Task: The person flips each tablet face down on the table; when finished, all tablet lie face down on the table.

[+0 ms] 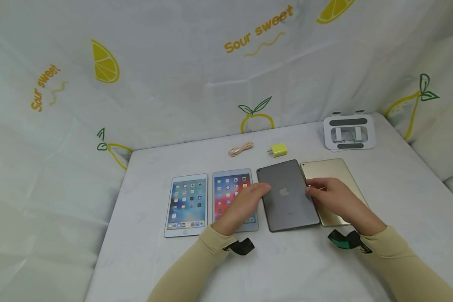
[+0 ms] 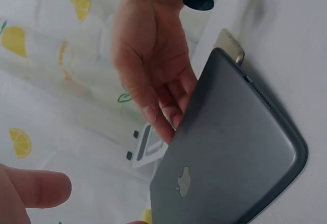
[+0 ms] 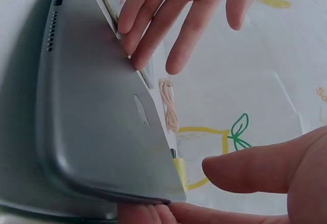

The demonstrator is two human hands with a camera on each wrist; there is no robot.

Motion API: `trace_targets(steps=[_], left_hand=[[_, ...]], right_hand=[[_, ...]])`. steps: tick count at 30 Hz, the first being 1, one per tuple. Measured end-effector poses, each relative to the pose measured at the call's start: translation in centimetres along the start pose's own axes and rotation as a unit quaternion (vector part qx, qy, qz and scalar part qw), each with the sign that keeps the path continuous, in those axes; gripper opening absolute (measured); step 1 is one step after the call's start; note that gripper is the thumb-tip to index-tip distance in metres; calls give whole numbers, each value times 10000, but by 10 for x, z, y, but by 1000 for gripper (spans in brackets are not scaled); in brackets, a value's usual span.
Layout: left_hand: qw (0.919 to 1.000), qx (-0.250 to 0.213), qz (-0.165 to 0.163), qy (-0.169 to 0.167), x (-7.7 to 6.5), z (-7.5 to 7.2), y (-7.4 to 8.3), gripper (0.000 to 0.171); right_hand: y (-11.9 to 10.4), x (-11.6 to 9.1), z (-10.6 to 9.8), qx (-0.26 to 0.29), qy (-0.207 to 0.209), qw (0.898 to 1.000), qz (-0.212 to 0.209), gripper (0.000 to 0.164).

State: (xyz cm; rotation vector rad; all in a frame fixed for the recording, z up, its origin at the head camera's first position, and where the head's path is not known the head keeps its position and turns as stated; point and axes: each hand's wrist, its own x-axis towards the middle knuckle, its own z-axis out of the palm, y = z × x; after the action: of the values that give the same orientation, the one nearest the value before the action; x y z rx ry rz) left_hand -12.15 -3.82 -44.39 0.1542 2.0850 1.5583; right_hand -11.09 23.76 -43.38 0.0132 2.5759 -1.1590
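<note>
grey tablet point(image 1: 287, 205) back-up | left hand point(image 1: 241, 209): fingers straight, touching left edge | right hand point(image 1: 337, 200): thumb free, fingers at right edge

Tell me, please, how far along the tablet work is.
Apparently done: the leftmost tablet and its neighbour lie screen up, showing icons. In progress: the grey tablet, back up, with the left hand and right hand at its edges. Perhaps remaining: the gold tablet, also back up.
</note>
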Motion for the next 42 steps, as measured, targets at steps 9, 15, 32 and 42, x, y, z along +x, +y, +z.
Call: trace_targets(steps=[9,15,32,42], left_hand=[[9998,135,-73,85,1,0,3,54],[9999,83,-129,52,0,0,2,55],[9904,1060,169,868,-23,-36,2,63],[9753,1740,-214,1343,-37,-70,-15,77]], right_hand=[[-4,-4,4,99,-298,9993,179,69],[-12,-11,6,-199,-332,9991,179,76],[-67,10,43,-607,-244,9973,-334,77],[-121,46,113,-1245,-460,9882,-762,85]])
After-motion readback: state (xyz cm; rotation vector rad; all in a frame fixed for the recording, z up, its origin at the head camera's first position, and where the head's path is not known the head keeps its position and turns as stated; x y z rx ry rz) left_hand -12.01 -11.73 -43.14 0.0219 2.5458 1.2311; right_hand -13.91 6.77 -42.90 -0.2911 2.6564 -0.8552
